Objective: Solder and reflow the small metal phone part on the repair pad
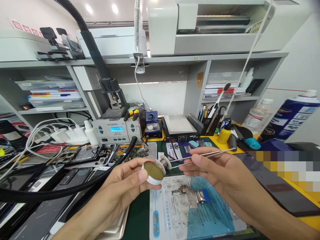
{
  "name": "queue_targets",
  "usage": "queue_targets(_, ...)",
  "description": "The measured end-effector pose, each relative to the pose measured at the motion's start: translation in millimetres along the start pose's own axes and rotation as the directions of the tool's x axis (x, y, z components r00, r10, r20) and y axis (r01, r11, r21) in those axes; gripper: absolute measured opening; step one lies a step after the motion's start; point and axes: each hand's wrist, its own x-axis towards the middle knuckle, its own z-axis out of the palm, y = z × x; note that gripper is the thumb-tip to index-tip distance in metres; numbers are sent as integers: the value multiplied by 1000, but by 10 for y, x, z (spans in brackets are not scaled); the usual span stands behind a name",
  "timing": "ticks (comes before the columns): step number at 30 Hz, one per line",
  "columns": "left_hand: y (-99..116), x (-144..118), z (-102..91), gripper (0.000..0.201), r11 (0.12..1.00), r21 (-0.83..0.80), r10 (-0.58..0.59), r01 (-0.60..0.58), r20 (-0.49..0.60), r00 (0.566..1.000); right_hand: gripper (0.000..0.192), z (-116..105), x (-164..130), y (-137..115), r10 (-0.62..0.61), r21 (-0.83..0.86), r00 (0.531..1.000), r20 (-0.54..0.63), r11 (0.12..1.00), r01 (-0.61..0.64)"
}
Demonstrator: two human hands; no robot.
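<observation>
My left hand holds a small round white tin of yellowish paste above the bench, its open face tilted toward me. My right hand pinches a pair of metal tweezers, whose tips reach left to the rim of the tin. Below both hands lies a light blue work mat with a small circuit board and metal clamp on it.
A thick black hose crosses the left side over opened phones. Behind stand a hot-air station, a heating plate, a tool holder and a blue spray can. Shelves with stacked papers line the back.
</observation>
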Motion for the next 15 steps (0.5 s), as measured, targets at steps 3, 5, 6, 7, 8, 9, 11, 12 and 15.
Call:
queue_targets(3, 11, -2, 42, 28, 992, -119, -40, 44, 37, 999, 34, -26, -16, 50, -43, -80, 999, -29, 996, 41)
queue_targets(5, 20, -15, 70, 31, 978, -192, -63, 79, 87, 994, 34, -50, -35, 85, -87, -151, 995, -54, 985, 78)
queue_targets(6, 22, -22, 82, 32, 971, -222, -69, 92, 110, 992, 33, -62, -48, 97, -116, -199, 992, -57, 975, 102)
queue_targets(7, 22, -28, 90, 33, 964, -245, -77, 107, 131, 988, 31, -71, -66, 106, -153, -255, 987, -50, 957, 136)
queue_targets(8, 20, -32, 96, 33, 957, -262, -86, 123, 149, 985, 27, -75, -86, 111, -201, -311, 979, -36, 933, 180)
queue_targets(9, 16, -32, 99, 34, 951, -279, -91, 136, 166, 982, 23, -73, -109, 113, -254, -366, 967, -11, 901, 233)
queue_targets(11, -2, -24, 97, 34, 939, -305, -100, 158, 198, 975, 16, -45, -160, 118, -363, -441, 931, 43, 829, 344)
queue_targets(12, -13, -17, 94, 35, 935, -314, -97, 163, 213, 972, 14, -20, -186, 125, -409, -456, 911, 61, 800, 390)
queue_targets(15, -45, -2, 86, 36, 929, -334, -76, 158, 246, 966, 14, 72, -245, 176, -502, -425, 864, 46, 773, 472)
